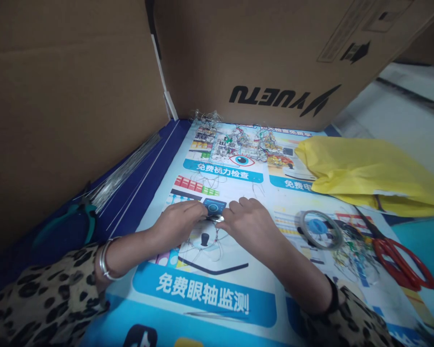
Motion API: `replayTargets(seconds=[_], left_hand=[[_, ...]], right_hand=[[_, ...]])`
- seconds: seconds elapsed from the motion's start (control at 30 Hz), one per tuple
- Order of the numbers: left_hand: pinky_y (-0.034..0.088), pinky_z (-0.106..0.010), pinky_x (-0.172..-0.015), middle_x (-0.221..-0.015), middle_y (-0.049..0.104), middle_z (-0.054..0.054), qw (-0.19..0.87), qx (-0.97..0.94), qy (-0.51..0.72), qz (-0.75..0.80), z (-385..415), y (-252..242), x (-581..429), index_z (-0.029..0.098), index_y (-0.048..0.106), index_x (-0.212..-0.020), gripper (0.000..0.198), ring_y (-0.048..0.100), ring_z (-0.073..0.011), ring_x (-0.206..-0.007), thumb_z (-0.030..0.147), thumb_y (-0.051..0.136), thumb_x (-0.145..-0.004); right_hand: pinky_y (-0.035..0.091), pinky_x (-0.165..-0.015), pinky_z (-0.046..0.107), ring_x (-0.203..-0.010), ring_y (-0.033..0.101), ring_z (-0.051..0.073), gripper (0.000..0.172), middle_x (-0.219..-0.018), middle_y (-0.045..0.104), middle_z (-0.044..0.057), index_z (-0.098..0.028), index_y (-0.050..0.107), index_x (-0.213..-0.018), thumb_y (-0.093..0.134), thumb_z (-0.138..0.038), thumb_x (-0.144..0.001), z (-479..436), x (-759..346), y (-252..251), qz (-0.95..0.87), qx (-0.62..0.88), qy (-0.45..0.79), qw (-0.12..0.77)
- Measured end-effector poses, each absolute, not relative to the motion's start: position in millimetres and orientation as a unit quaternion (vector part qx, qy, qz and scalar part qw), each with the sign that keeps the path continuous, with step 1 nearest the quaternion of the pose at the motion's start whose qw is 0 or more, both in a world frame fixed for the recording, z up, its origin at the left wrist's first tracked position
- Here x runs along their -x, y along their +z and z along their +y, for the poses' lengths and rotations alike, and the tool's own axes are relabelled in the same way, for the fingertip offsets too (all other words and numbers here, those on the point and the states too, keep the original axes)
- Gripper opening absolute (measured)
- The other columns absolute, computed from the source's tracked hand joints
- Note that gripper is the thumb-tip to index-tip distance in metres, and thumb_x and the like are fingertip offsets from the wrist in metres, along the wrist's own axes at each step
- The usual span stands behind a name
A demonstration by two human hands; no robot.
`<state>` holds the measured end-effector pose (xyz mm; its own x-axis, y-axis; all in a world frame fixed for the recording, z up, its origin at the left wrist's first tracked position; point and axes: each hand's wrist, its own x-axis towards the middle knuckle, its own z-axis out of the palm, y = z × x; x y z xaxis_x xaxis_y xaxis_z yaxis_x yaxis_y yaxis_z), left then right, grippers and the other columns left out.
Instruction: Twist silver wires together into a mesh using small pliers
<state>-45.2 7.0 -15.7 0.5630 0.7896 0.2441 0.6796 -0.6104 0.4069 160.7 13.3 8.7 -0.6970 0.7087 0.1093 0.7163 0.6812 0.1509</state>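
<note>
Wire piece [217,234] between the hands, over printed sheet [210,284] on tabletop [150,176]. Left hand [181,219] and right hand [251,226] both pinch it, each grip closed, fingertips near each other. Tape roll [337,237], red-handled scissors [381,246] right; green-handled pliers [90,219] left; wire tangles [242,137] beyond.

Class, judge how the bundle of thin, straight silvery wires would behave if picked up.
The bundle of thin, straight silvery wires would probably feel springy, since it looks slender and mostly straight. It may slip apart, as it spreads wider toward its near end.
</note>
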Motion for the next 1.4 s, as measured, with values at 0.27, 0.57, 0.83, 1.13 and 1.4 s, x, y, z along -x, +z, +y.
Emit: replayTargets(seconds=[0.27, 0.57, 0.83, 1.13, 1.4], left_hand=[[0.043, -0.021, -0.060, -0.073, 0.060, -0.001, 0.109, -0.892, 0.217, 0.382, 10, -9, 45, 0.016, 0.053, -0.080, 0.024, 0.055, -0.0126, -0.067, 0.000, 0.035, -0.077], [0.044, -0.022, -0.063, -0.079, 0.061, -0.002, 0.110, -0.892, 0.202, 0.388, 10, -13, 47, 0.017, 0.054, -0.085, 0.026, 0.057, -0.0134, -0.073, -0.001, 0.038, -0.075], [0.043, -0.021, -0.062, -0.078, 0.061, -0.001, 0.115, -0.894, 0.198, 0.385, 10, -13, 47, 0.017, 0.054, -0.085, 0.025, 0.056, -0.0131, -0.071, 0.000, 0.038, -0.076], [0.043, -0.022, -0.063, -0.073, 0.059, 0.000, 0.137, -0.863, 0.287, 0.392, 9, -13, 48, 0.018, 0.055, -0.088, 0.011, 0.056, -0.0120, -0.069, 0.018, 0.044, -0.087], [0.040, -0.020, -0.058, -0.070, 0.058, 0.000, 0.153, -0.842, 0.314, 0.411, 8, -11, 47, 0.017, 0.056, -0.082, 0.007, 0.053, -0.0098, -0.063, 0.016, 0.049, -0.084]], right_hand=[[0.020, -0.059, 0.031, -0.072, 0.049, 0.019, 0.026, -0.072, 0.059, 0.004, -0.019, 0.058, -0.075, 0.050, -0.042, -0.086, 13, -160, 9, -0.917, 0.391, -0.082, 0.016], [0.018, -0.055, 0.030, -0.068, 0.049, 0.019, 0.026, -0.070, 0.059, 0.003, -0.019, 0.057, -0.074, 0.050, -0.042, -0.085, 12, -159, 9, -0.917, 0.392, -0.078, 0.011], [0.017, -0.053, 0.030, -0.066, 0.050, 0.019, 0.027, -0.070, 0.059, 0.004, -0.019, 0.057, -0.075, 0.050, -0.043, -0.085, 11, -158, 6, -0.913, 0.400, -0.087, 0.013], [0.024, -0.061, 0.029, -0.072, 0.050, 0.018, 0.027, -0.073, 0.059, 0.004, -0.019, 0.058, -0.075, 0.049, -0.042, -0.086, 11, -179, 11, -0.912, 0.403, -0.073, 0.033], [0.024, -0.061, 0.029, -0.072, 0.050, 0.017, 0.029, -0.074, 0.059, 0.004, -0.019, 0.059, -0.075, 0.046, -0.042, -0.087, 9, -184, 15, -0.911, 0.406, -0.064, 0.020]])
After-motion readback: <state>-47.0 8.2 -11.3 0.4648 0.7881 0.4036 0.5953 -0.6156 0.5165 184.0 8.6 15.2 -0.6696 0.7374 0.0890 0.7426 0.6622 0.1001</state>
